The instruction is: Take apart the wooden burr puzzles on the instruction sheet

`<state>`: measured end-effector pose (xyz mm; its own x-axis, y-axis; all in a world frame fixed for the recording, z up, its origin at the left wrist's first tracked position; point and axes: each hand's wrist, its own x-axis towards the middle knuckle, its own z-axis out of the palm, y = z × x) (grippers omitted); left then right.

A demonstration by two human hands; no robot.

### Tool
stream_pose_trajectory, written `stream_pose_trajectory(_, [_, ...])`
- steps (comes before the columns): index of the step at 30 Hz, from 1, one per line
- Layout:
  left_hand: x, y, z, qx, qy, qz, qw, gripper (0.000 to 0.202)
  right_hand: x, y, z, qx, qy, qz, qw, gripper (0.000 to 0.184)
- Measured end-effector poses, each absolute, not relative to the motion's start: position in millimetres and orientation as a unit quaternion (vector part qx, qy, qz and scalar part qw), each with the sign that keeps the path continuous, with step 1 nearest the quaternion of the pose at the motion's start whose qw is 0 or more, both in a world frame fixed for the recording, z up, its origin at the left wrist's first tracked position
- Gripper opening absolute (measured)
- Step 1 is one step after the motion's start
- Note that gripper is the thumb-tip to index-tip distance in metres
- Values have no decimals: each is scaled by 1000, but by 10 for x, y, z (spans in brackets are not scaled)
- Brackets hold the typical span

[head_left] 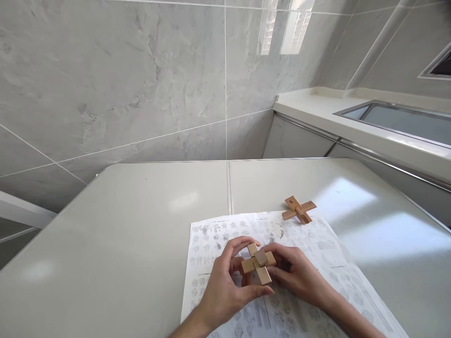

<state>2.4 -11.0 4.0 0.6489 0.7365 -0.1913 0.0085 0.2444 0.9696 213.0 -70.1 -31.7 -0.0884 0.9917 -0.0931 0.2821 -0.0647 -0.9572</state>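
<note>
A small wooden burr puzzle (260,264) of interlocking light-brown bars is held up over the printed sheet (218,234). My left hand (229,286) curves round it from the left, with the index finger at its top and the thumb below its lower bar. My right hand (299,272) grips it from the right, fingers and thumb closed at the right-hand bar. Some fingertips are hidden behind the puzzle. Beyond my right hand, crossed wooden puzzle pieces (299,210), one marked with a 2, lie at the sheet's upper right edge.
The sheet lies on a glossy pale table (123,244) with a seam (229,188) down its middle. A grey tiled wall (158,70) rises behind the table. On the right runs a white counter (306,105) with a sink (398,117).
</note>
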Motion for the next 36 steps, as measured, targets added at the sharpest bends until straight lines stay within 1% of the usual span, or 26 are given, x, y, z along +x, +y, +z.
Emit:
stream_pose_trajectory(4, [19, -115, 26, 575, 348, 267, 690, 80, 2111, -696, -312, -530, -547, 509, 400, 9])
stream_pose_trajectory(7, [18, -116, 25, 576, 356, 267, 686, 77, 2111, -697, -298, -524, -537, 518, 411, 14])
stream_pose_trajectory(17, [20, -105, 35, 572, 367, 270, 682, 73, 2084, -715, -276, -524, -545, 512, 407, 30])
stream_pose_trajectory(24, [23, -120, 48, 572, 383, 277, 671, 71, 2058, -716, -297, -545, -558, 472, 411, 26])
stream_pose_trajectory(32, [26, -112, 36, 594, 383, 262, 658, 70, 2081, -731, -333, -523, -535, 501, 436, 23])
stream_pose_trajectory(36, [31, -118, 25, 604, 381, 248, 654, 68, 2104, -730, -331, -527, -537, 494, 435, 21])
